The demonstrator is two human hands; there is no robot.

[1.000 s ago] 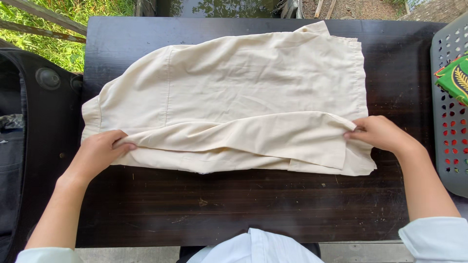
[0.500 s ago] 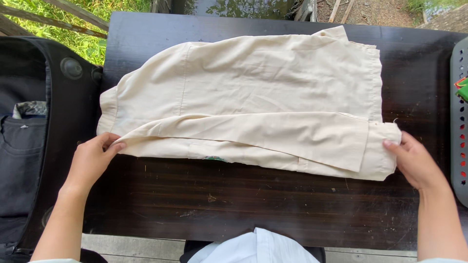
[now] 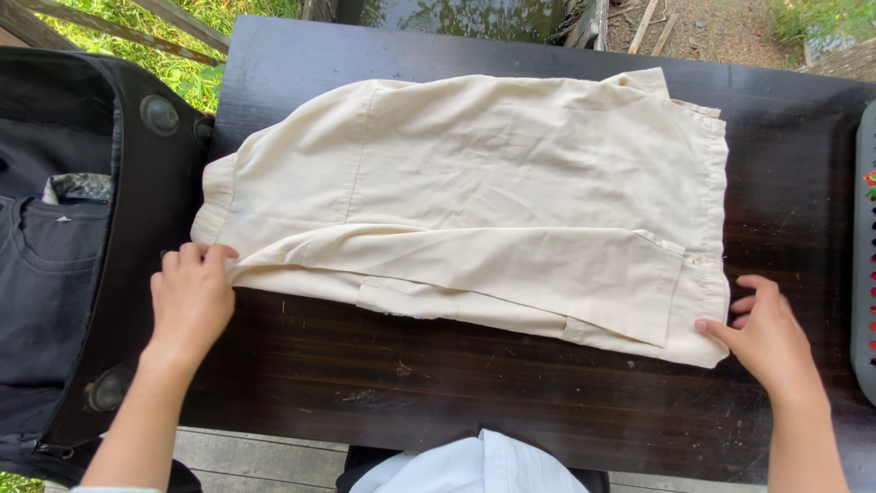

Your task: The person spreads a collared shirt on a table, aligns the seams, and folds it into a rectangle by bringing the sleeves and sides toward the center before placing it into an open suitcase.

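- Since the earlier frames, our right hand (image 3: 771,340) has let go of the sleeve fold and dropped to the near right corner of the cream shirt (image 3: 493,196); our left hand (image 3: 192,297) has slid from under the fold to the shirt's near left corner.
- Nearest to us, a white garment on our own body (image 3: 479,464) shows at the bottom edge, with wooden boards (image 3: 255,452) below the table's near edge.
- Between that edge and the shirt's near hem we have a broad band of bare dark wooden table (image 3: 474,393), open for movement.
- Both hands are open and flat, fingers spread, clamped on nothing. Left fingertips touch the shirt's left corner; right fingertips touch its lower right corner.
- The shirt lies flat across the table's middle, one sleeve (image 3: 511,269) folded lengthwise along its near side, cuff towards our right.
- Just left of the table stands an open black suitcase (image 3: 82,183) holding dark clothing (image 3: 46,274); our left hand lies over the table's left edge beside it.
- At the right border a grey perforated basket (image 3: 865,274) sits well apart from the shirt.
- Beyond the far edge we see grass (image 3: 192,36) and dirt.
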